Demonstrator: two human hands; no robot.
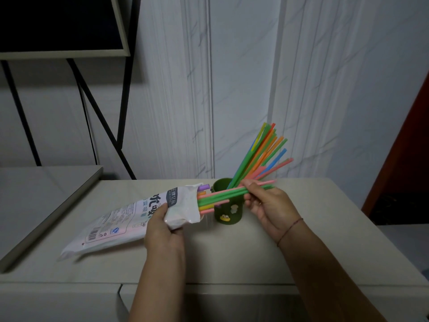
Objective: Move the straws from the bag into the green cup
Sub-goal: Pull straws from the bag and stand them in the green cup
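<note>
My left grip (162, 225) clamps the crinkled plastic bag (130, 219); my right grip (267, 203) pinches thin tubular straws (227, 194) before the cylindrical green cup (228, 209).

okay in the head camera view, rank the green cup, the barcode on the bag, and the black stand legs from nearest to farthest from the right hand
1. Green cup, just left of the right hand.
2. Barcode, on the bag's low left end.
3. Black stand legs, far upper left by the wall.
</note>
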